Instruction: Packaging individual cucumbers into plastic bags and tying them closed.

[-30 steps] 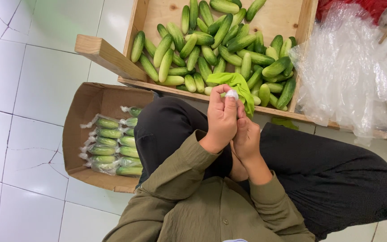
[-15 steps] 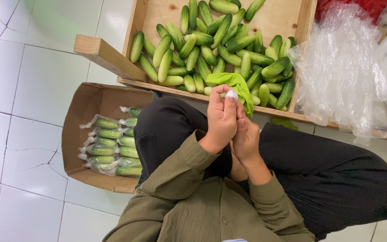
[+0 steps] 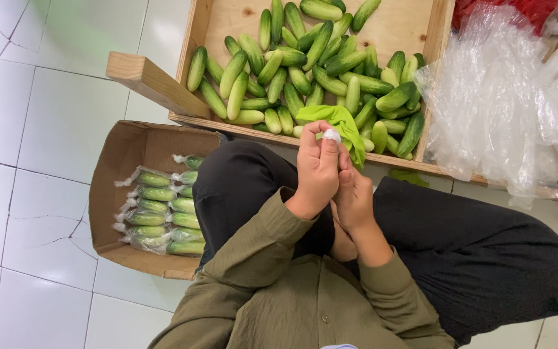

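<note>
Hands at centre frame: we see our left hand (image 3: 318, 171) pinching the twisted white neck of a bagged cucumber (image 3: 332, 135), right hand (image 3: 355, 194) closed beneath it. Risk, we judge: the neck slipping loose, the thin film tearing above the wooden crate (image 3: 196, 48).

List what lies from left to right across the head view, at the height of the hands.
White tiled floor → brown cardboard box of plastic-bagged cucumbers → left hand → right hand → crumpled clear plastic bags.
</note>
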